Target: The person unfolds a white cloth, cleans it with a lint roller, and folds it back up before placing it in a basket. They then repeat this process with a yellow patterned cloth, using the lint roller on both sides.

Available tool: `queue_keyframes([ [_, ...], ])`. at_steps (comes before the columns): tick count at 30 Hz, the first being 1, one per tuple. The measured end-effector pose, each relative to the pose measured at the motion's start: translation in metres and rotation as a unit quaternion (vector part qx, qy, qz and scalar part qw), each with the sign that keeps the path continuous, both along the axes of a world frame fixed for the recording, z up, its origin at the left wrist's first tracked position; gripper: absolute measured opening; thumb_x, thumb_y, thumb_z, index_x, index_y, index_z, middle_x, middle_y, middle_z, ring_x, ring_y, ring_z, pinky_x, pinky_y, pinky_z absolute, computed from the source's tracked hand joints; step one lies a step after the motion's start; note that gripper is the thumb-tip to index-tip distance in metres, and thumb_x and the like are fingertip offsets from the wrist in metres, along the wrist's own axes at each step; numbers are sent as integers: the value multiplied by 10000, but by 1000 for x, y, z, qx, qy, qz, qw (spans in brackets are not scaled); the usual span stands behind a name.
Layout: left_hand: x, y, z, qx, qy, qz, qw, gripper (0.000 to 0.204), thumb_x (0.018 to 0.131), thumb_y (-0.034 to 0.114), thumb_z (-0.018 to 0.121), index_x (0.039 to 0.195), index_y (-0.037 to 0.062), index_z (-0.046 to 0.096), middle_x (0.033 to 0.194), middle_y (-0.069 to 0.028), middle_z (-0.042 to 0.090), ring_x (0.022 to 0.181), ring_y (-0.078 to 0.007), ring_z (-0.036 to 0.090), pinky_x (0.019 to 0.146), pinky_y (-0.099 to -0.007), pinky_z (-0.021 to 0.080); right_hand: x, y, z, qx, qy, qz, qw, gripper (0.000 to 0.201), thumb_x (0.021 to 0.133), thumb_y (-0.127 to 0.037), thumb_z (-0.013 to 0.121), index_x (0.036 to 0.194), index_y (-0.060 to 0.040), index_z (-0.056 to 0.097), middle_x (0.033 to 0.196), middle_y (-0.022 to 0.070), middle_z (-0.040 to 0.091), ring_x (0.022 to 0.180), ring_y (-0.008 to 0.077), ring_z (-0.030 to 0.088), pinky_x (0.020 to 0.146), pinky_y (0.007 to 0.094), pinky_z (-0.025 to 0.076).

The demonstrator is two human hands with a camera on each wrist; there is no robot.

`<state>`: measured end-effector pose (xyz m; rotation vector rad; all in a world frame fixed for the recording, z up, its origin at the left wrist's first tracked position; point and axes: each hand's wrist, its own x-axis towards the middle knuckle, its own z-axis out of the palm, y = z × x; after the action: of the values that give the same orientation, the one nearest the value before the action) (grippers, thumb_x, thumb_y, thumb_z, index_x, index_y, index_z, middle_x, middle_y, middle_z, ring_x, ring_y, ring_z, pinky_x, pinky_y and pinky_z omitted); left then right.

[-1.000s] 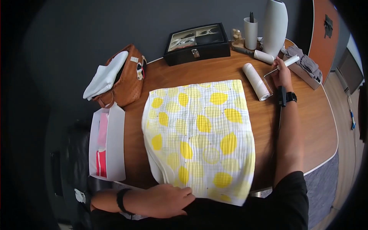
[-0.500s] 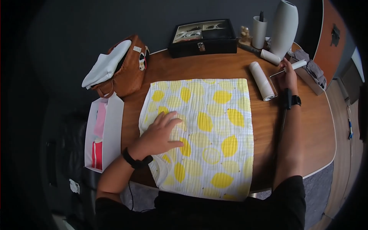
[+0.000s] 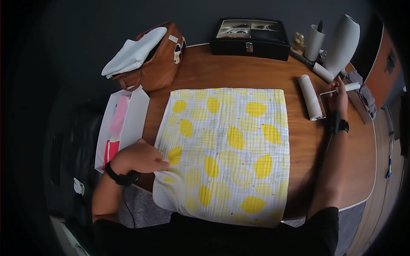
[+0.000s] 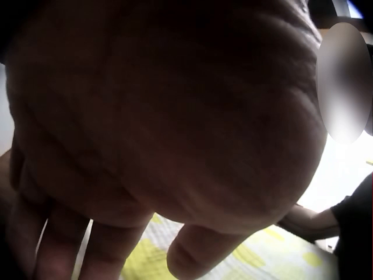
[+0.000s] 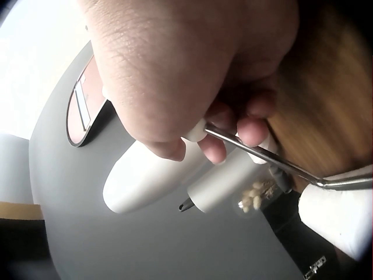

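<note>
A white muslin cloth (image 3: 228,149) printed with yellow lemons lies spread on the wooden table, its lower left part folded and loose. At its left edge, my left hand (image 3: 139,158) has the thumb against the cloth. In the left wrist view the fingers (image 4: 113,248) point down fairly straight, apart from the thumb; their tips are out of frame. My right hand (image 3: 338,100) grips a lint roller near where its white handle (image 3: 352,86) meets the metal rod (image 5: 262,153). The roller's white paper roll (image 3: 310,98) lies right of the cloth.
Left of the cloth stands a white box (image 3: 136,117) with pink and red things, behind it a brown bag (image 3: 164,70) with white fabric. A black glasses case (image 3: 269,49), a white vase (image 3: 344,45), a white cup (image 3: 314,42) and a box of grey cloth (image 3: 363,100) line the back.
My left hand has moved from the cloth's near edge, across its left part, to its left edge. The loose lower left part now bulges further left. My right hand keeps the same hold.
</note>
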<state>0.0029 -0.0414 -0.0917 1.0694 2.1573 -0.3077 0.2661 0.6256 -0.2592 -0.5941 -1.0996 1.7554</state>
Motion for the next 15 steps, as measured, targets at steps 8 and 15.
queue_keyframes([
  [8,35,12,-18,161,117,-19,980,390,1016,392,682,1090,16,755,1197,-216,743,1092,-403,710,1007,-490,526,1,2,-2,-3,-1,16,1000,251,1053,-377,745,1061,-134,683,909,-41,642,768,56,576,597,230,418],
  [15,89,40,-86,321,95,-144,931,758,1048,478,666,1623,37,444,1721,-281,288,1584,-565,230,1240,-655,275,-1,-9,7,1,6,12,1000,235,1050,-369,752,1043,-143,686,904,-43,650,772,54,580,598,228,426],
])
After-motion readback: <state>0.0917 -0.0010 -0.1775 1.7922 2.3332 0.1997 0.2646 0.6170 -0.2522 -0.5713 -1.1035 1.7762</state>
